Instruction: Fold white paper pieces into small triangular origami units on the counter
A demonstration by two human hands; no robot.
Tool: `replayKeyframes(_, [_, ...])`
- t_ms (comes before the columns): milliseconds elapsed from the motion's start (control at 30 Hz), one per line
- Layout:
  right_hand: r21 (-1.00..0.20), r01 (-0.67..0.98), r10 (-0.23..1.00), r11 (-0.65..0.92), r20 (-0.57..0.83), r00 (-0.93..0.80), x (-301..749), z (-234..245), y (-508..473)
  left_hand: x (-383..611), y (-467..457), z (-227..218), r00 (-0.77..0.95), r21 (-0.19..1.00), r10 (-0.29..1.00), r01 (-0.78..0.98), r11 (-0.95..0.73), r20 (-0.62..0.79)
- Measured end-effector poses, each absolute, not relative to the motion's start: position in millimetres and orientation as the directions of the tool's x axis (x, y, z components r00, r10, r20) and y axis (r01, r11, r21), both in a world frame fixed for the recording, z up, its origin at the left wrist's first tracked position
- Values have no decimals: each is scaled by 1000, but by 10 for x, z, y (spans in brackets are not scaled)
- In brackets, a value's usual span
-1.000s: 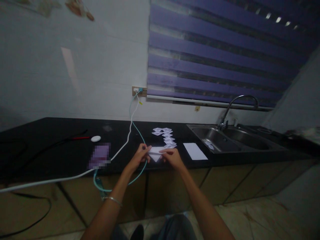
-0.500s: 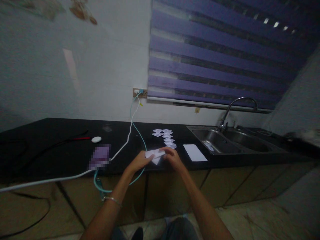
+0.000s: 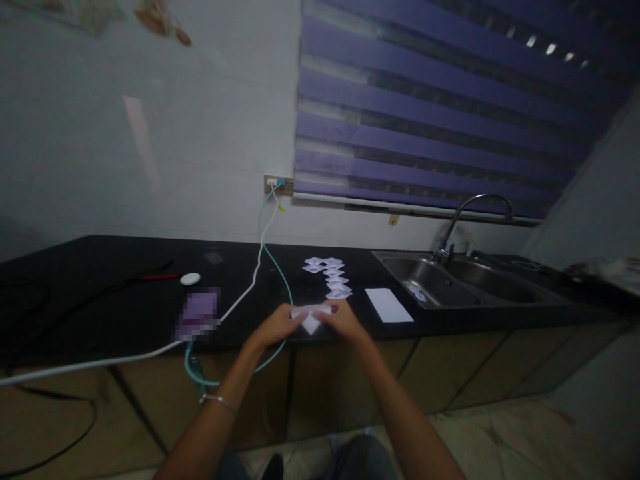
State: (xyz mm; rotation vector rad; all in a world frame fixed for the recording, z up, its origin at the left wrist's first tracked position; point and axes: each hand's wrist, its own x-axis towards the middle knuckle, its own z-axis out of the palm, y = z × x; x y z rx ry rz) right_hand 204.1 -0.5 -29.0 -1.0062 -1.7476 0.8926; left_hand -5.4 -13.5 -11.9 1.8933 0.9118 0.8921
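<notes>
Left hand (image 3: 277, 326) and right hand (image 3: 341, 319) pinch a folded white paper piece (image 3: 311, 317) between them at the front edge of the black countertop (image 3: 125, 307). Behind it — a cluster of folded paper pieces (image 3: 330, 276); beside that, a flat white sheet (image 3: 389, 305) near the steel sink (image 3: 450, 280).

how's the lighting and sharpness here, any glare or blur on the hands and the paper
Head view: dim overall, the black counter nearly swallowing detail; a pale glare streak on the wall; edges bend from wide-angle distortion. The left hand and right hand look soft, the folded paper between them bright but lacking crisp edges; a pixelated patch hides something on the counter.
</notes>
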Motion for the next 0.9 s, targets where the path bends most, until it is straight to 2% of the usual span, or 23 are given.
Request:
replayKeyframes(167, [-914, 179, 907, 365, 305, -289, 2101, -247, -30, -169, -86, -102, 629, 885, 746, 194, -423, 219])
replayKeyframes(300, [-932, 129, 908, 340, 289, -304, 2117, -210, -64, -251, -58, -91, 667, 904, 722, 174, -390, 183])
replayKeyframes(433, [-907, 135, 892, 399, 350, -286, 2089, -182, -82, -246, -44, -101, 606, 902, 767, 182, -392, 211])
replayKeyframes(600, [-864, 169, 879, 475, 457, -135, 2035, -131, -120, -196, -57, -93, 468, 927, 847, 133, -350, 253])
replayKeyframes(700, [-885, 160, 897, 438, 417, -148, 2041, -136, -141, -197, -72, -95, 439, 963, 877, 89, -256, 193])
replayKeyframes(900, [-891, 199, 909, 408, 377, -178, 2072, -187, -149, -209, -73, -105, 405, 981, 896, -15, -193, 182])
